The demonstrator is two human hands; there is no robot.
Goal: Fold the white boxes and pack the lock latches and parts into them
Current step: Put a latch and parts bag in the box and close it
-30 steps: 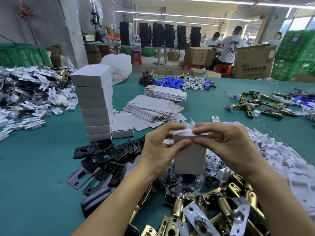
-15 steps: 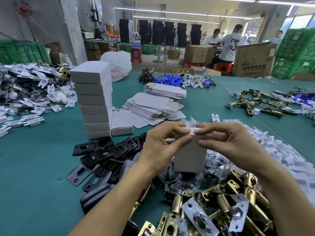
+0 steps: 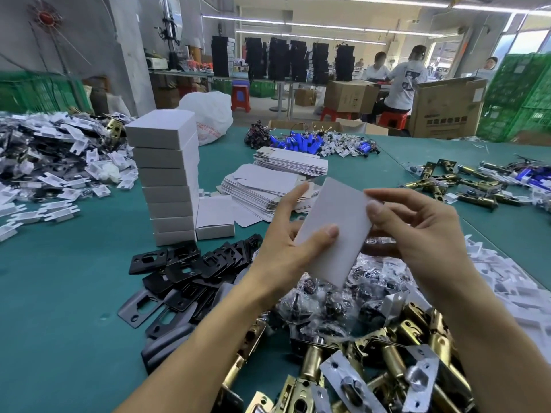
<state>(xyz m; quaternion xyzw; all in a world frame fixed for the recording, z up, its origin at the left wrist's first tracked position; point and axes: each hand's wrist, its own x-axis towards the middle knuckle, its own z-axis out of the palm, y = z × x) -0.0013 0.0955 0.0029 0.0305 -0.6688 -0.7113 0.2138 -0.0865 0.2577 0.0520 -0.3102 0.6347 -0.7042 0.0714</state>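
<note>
Green table (image 3: 59, 293) crowded with parts, bare only at front left.
Left hand (image 3: 286, 254) grips a tilted white box (image 3: 331, 234), thumb on its face; right hand (image 3: 423, 234) pinches its upper right edge, above latches (image 3: 372, 368), near plates (image 3: 190, 272) and stack (image 3: 167, 186).

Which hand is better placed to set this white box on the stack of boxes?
Left, probably. The left hand grips the white box along its left edge, thumb across its face, and the stack stands on that side. The right hand only pinches the upper corner.
</note>
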